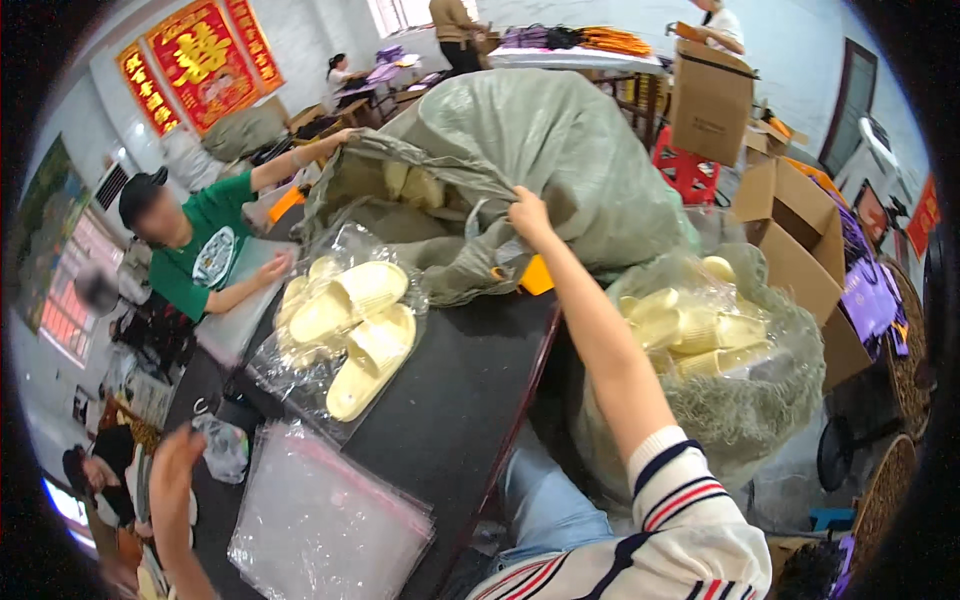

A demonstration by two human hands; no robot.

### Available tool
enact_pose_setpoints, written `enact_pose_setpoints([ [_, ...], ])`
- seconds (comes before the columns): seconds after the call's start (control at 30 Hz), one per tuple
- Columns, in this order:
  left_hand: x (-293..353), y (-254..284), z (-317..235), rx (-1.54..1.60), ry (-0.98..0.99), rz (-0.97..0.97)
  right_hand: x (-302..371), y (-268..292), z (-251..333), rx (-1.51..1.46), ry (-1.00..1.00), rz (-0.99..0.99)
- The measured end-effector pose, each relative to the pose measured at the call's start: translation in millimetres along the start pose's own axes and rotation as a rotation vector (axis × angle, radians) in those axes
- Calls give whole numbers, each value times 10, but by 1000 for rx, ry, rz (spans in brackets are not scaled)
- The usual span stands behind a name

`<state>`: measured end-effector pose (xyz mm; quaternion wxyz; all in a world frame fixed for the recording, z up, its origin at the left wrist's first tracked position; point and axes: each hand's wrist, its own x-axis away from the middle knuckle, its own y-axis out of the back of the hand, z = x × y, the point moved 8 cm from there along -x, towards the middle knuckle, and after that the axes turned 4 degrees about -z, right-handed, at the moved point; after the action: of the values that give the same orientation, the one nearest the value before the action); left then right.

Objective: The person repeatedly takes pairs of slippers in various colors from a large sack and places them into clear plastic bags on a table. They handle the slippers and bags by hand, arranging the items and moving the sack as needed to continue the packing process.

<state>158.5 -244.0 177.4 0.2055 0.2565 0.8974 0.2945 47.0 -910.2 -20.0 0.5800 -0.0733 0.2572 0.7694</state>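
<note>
Right hand (528,214), 1 o'clock: fingers clamped on mouth of green sack (560,135), 12 o'clock, blocking table's (462,370) far end. Left hand (176,470), 8 o'clock: finger state cannot be told. Red banners (208,72), 10 o'clock, bear gold characters. Wrapped slippers (366,372), 9 o'clock.

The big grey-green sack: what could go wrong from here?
Tugging the sack with the right hand, which grips its edge, might shove the pale-yellow slippers lying close by. A co-worker's hand also holds the sack, so uneven pulls could strain or tear it.
</note>
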Motion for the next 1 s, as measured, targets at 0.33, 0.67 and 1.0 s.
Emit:
enact_pose_setpoints([
  [0.33, -2791, -3387, -370, 974, 441, 160, 993, -849, 1270, -292, 45, 637],
  [0.67, -3407, -1957, 1390, 917, 381, 137, 2206, -1572, 1853, -293, 266, 1143],
  [1.0, -1440, -1773, 1887, 1171, 482, -13, 1716, 352, 2371, -341, 932, 271],
])
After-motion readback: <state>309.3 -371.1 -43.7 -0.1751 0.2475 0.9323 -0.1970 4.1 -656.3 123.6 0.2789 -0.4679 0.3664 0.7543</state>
